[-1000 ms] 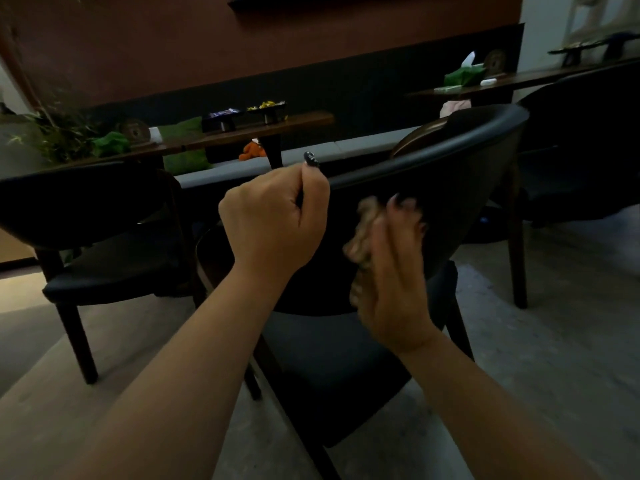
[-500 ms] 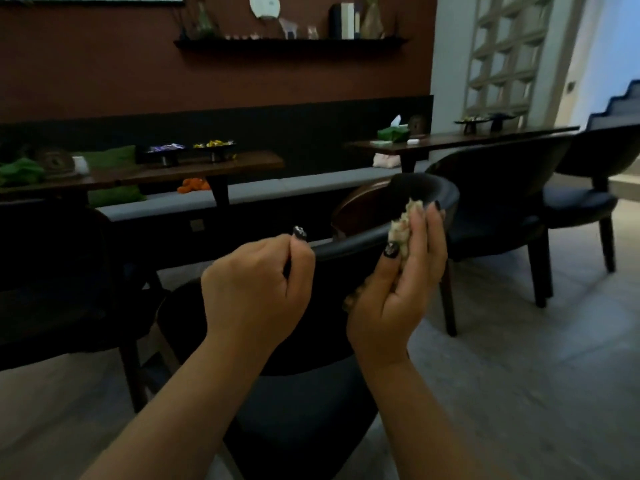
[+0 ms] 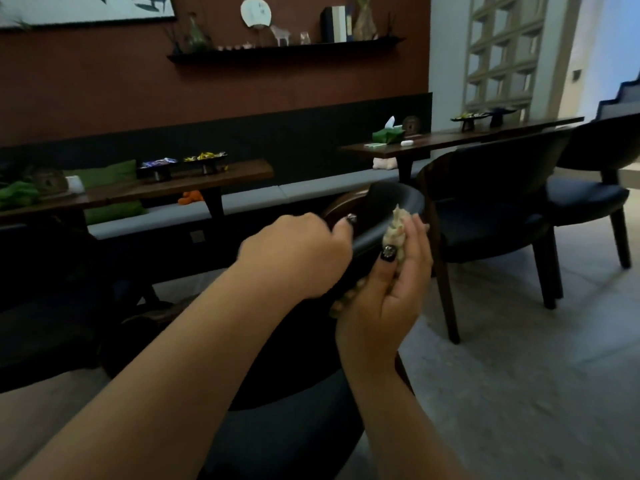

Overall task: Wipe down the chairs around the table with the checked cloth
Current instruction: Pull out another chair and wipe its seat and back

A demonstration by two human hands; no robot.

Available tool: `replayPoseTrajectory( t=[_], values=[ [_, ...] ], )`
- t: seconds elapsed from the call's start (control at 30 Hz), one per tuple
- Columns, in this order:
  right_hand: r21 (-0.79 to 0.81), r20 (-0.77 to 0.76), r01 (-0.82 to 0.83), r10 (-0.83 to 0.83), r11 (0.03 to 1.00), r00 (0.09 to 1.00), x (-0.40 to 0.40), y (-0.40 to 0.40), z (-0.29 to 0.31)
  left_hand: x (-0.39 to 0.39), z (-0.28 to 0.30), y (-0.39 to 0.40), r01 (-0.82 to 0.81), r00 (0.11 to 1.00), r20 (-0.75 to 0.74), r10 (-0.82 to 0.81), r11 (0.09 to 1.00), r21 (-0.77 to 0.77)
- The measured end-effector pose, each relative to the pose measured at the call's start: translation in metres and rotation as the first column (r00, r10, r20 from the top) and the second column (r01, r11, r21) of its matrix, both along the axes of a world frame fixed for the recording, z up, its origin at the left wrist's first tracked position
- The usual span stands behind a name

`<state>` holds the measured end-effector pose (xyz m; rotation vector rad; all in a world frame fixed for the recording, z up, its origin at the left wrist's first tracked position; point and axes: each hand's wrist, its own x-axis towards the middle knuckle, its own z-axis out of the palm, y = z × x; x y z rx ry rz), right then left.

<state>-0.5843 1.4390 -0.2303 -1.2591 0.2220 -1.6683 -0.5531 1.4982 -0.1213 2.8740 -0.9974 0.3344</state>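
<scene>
A dark chair (image 3: 391,202) with a curved padded back stands right in front of me, its grey seat low in the view. My left hand (image 3: 298,254) grips the top rim of that backrest, fingers curled over it. My right hand (image 3: 388,282) holds the bunched checked cloth (image 3: 396,232) just right of the rim, thumb pinching the cloth against the fingers. The cloth's lower end pokes out under the palm. Whether the cloth touches the chair I cannot tell.
Two more dark chairs (image 3: 485,216) (image 3: 595,174) stand to the right on the grey tiled floor. Long wooden tables (image 3: 166,188) (image 3: 450,140) with small dishes run along a grey bench by the brown wall. Another dark chair (image 3: 41,306) sits at the left.
My right hand with the cloth rose from the backrest's inner face to its top rim. My head lifted, so the wall shelf came into view. The left hand kept its grip.
</scene>
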Motion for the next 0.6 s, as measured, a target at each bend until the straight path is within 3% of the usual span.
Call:
replayPoseTrajectory(
  t=[0.03, 0.17, 0.33, 0.47, 0.6],
  values=[
    [0.057, 0.002, -0.038, 0.038, 0.998, 0.999, 0.001, -0.008, 0.002, 0.006, 0.006, -0.022, 0.026, 0.997, -0.069, -0.027, 0.999, -0.021],
    [0.198, 0.03, -0.219, 0.218, 0.955, 0.976, 0.006, -0.046, 0.007, 0.018, 0.022, -0.096, 0.143, 0.99, -0.017, -0.142, 0.97, 0.198],
    [0.31, 0.045, -0.437, 0.446, 0.844, 0.894, 0.025, -0.104, 0.011, 0.021, 0.021, -0.124, 0.077, 0.995, 0.047, -0.091, 0.965, 0.251],
    [0.334, 0.03, -0.568, 0.594, 0.752, 0.804, 0.046, -0.146, 0.011, 0.018, 0.037, -0.135, -0.038, 0.999, -0.017, 0.046, 0.948, 0.316],
    [0.338, 0.013, -0.64, 0.677, 0.69, 0.736, 0.062, -0.168, 0.004, 0.018, 0.03, -0.174, -0.096, 0.984, -0.122, 0.126, 0.969, 0.227]
  ],
)
